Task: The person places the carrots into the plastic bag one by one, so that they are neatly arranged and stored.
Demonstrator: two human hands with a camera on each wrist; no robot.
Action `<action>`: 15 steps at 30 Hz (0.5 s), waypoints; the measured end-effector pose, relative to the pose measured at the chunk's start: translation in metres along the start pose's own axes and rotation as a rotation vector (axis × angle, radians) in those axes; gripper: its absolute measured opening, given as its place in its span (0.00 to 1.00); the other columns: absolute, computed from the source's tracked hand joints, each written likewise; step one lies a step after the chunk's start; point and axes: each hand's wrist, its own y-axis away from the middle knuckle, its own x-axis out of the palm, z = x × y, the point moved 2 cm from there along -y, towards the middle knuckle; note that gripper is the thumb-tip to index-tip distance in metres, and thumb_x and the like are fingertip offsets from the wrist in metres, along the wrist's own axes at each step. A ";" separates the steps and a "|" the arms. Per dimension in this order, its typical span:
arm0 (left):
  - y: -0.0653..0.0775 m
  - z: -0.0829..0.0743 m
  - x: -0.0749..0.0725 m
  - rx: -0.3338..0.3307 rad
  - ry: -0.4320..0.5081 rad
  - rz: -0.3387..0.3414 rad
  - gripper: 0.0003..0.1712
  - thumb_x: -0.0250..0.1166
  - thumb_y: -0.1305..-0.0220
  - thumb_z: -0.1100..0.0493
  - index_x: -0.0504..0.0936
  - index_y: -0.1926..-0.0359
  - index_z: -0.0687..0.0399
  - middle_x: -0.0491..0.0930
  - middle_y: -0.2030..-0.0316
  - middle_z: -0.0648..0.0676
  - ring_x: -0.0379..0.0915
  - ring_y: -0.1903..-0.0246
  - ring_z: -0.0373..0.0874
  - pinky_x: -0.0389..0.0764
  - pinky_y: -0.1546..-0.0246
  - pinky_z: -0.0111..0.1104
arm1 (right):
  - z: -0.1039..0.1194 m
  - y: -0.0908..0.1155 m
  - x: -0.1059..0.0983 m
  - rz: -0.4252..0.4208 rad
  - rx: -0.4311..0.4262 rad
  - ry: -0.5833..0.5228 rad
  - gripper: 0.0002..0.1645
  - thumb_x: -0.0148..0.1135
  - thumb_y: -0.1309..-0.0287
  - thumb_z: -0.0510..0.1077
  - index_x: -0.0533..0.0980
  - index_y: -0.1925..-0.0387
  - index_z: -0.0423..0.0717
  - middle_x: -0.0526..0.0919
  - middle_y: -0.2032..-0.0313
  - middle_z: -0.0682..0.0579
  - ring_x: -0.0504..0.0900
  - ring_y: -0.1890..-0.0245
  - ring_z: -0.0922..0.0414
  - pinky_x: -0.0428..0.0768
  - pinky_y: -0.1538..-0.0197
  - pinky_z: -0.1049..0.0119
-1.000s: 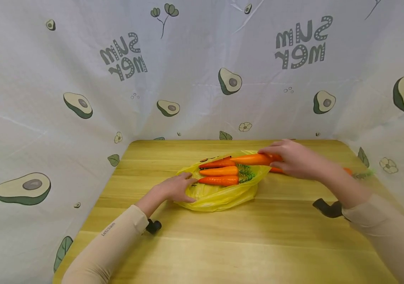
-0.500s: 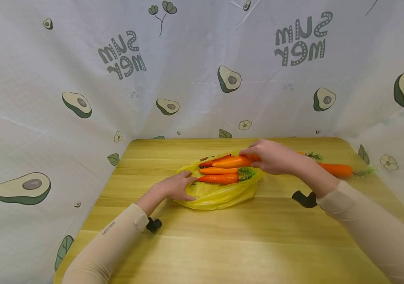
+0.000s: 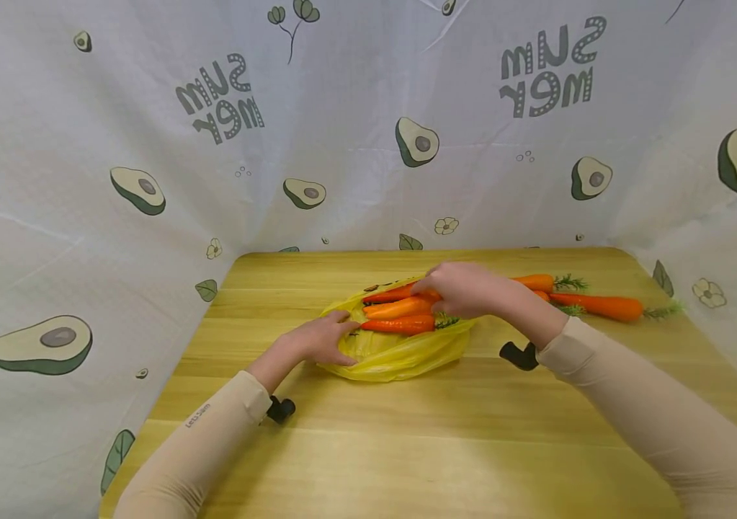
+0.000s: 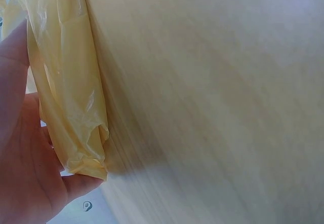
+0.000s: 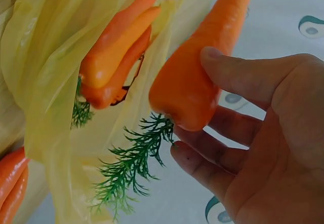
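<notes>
A person's right hand (image 3: 465, 288) grips a carrot (image 5: 195, 77) at its thick, leafy end, thumb on top and fingers (image 5: 202, 163) curled beneath it, holding it over the open mouth of a yellow plastic bag (image 3: 394, 349) that lies near the middle of a wooden tabletop (image 3: 407, 447). In the right wrist view the carrot's green fronds (image 5: 134, 163) hang down just beside the bag's edge, its narrow tip pointing away from the palm. Inside the bag lie more carrots (image 3: 400, 317), side by side with their tips toward the left. The left hand (image 3: 319, 342) rests at the bag's left edge; the left wrist view shows its palm and fingers (image 4: 76, 183) folded round a bunched fold of the yellow plastic, pinning it against the tabletop. Two loose carrots (image 3: 595, 306) lie on the tabletop to the right of the bag, behind the right forearm, fronds pointing right. Both arms wear beige sleeves (image 3: 206, 432), each with a black wrist mount (image 3: 519, 355) showing below the cuff. A white cloth backdrop (image 3: 368, 122) printed with avocados and lettering hangs round the far and side edges of the tabletop.
</notes>
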 end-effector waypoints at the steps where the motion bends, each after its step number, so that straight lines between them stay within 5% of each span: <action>1: 0.000 0.000 0.000 0.000 -0.002 0.001 0.49 0.65 0.37 0.32 0.60 0.22 0.42 0.52 0.22 0.59 0.57 0.26 0.58 0.65 0.29 0.50 | 0.001 -0.002 0.001 0.014 -0.002 -0.002 0.26 0.67 0.39 0.36 0.80 0.39 0.49 0.86 0.50 0.48 0.82 0.56 0.53 0.80 0.56 0.57; 8: -0.001 0.001 0.000 -0.008 -0.005 0.003 0.50 0.65 0.38 0.31 0.60 0.22 0.45 0.51 0.21 0.58 0.58 0.26 0.56 0.66 0.29 0.49 | 0.005 -0.019 0.012 0.100 -0.030 -0.030 0.25 0.63 0.39 0.34 0.80 0.40 0.47 0.86 0.49 0.50 0.81 0.60 0.55 0.81 0.54 0.57; 15: 0.002 -0.001 0.000 -0.009 -0.004 0.003 0.50 0.66 0.38 0.32 0.61 0.23 0.48 0.50 0.21 0.59 0.57 0.26 0.58 0.66 0.29 0.49 | 0.007 -0.030 0.023 0.162 -0.018 -0.024 0.27 0.62 0.41 0.34 0.80 0.39 0.47 0.85 0.45 0.49 0.82 0.53 0.54 0.82 0.47 0.55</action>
